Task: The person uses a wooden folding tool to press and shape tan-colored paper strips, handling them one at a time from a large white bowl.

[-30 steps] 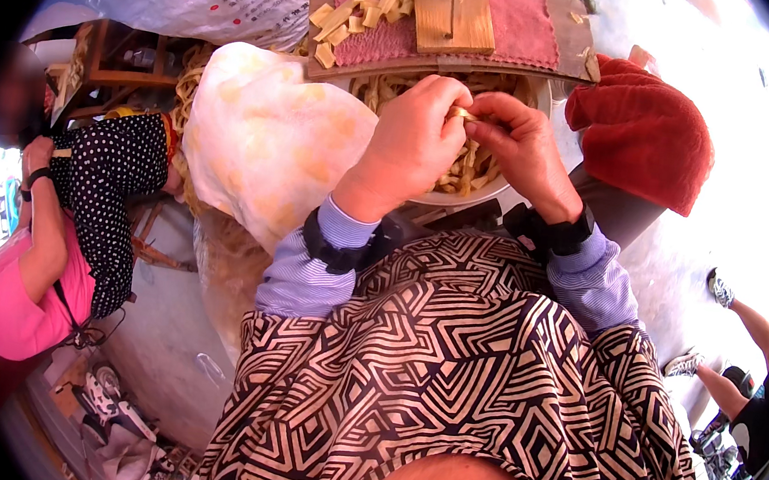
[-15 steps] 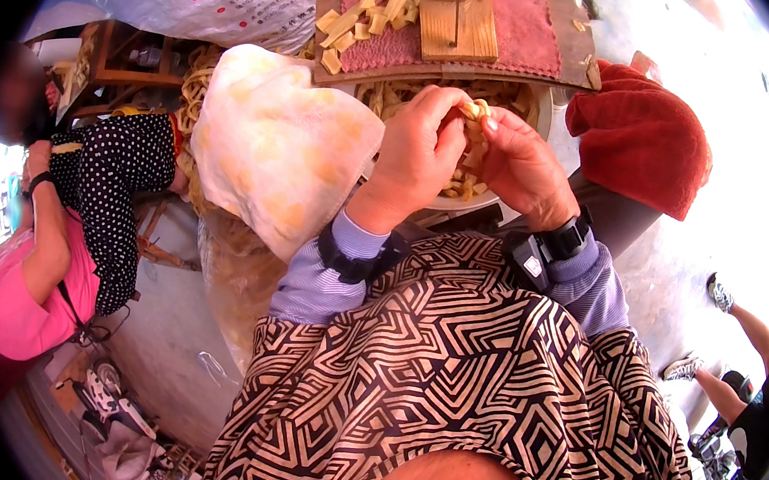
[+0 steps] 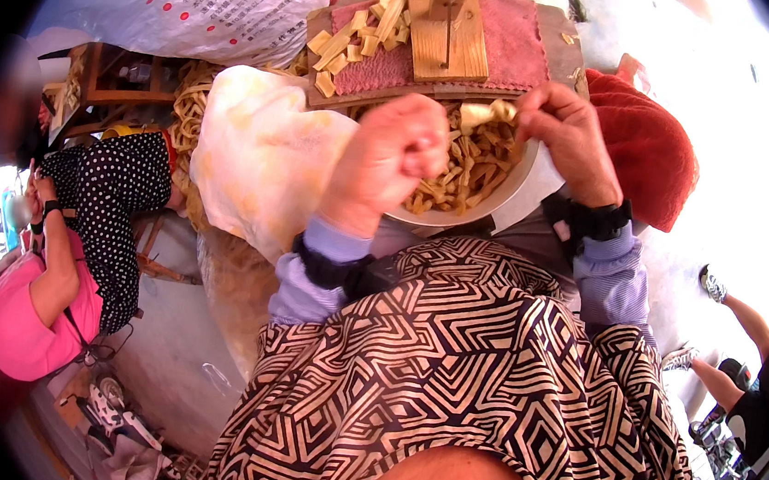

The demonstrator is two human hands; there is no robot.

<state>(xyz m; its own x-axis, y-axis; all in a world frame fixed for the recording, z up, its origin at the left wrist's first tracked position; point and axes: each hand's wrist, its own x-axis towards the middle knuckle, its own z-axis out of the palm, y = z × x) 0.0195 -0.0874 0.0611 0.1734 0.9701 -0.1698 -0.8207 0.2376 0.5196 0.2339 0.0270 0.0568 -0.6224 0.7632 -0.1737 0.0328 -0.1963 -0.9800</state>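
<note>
My right hand (image 3: 572,140) is closed in a pinch at the far right rim of a white basin (image 3: 506,192). At its fingertips is a pale yellow strip, like tofu skin (image 3: 485,114), above the basin's contents. My left hand (image 3: 390,162), smeared by motion, is curled closed over the basin's left side; whatever it may hold is hidden. Many yellowish strips (image 3: 467,172), some looking knotted, fill the basin. Beyond it lies a board with a pink cloth (image 3: 518,40), a wooden block (image 3: 449,47) and loose short pale strips (image 3: 367,33).
A white stained cloth (image 3: 267,159) lies left of the basin, a red towel (image 3: 643,154) right of it. A printed sack (image 3: 213,6) sits at the far left. A person in pink (image 3: 45,300) sits at left; another person's legs (image 3: 736,339) show at right.
My hands, together over the basin on a twisted strip, have moved apart. The right went right and slightly up with a strip at its fingertips; the left went left and down.
</note>
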